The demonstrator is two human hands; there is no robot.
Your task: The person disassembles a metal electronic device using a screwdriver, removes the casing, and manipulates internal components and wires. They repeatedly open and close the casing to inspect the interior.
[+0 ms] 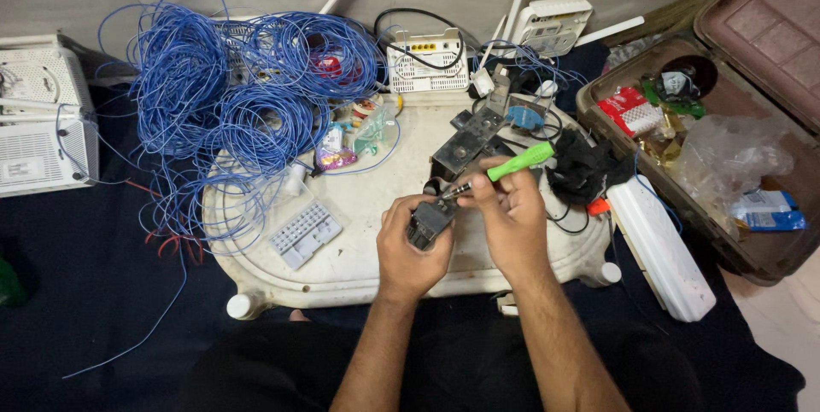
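Observation:
My left hand (408, 250) grips a small dark device (428, 221) over the front of a white low table (359, 262). My right hand (512, 220) holds a green-handled screwdriver (512, 164) with its metal tip angled down toward the top of that device. Both hands are close together, almost touching. Behind them on the table lies a dark metal bracket (470, 139) and a small blue part (523, 116).
Blue cable coils (231, 96) cover the table's left and the floor. A grey keypad-like piece (305, 231) lies left of my hands. White routers (424, 60), (38, 113) stand behind and left. An open brown suitcase (735, 134) with packets is right; a white power strip (662, 245) lies beside it.

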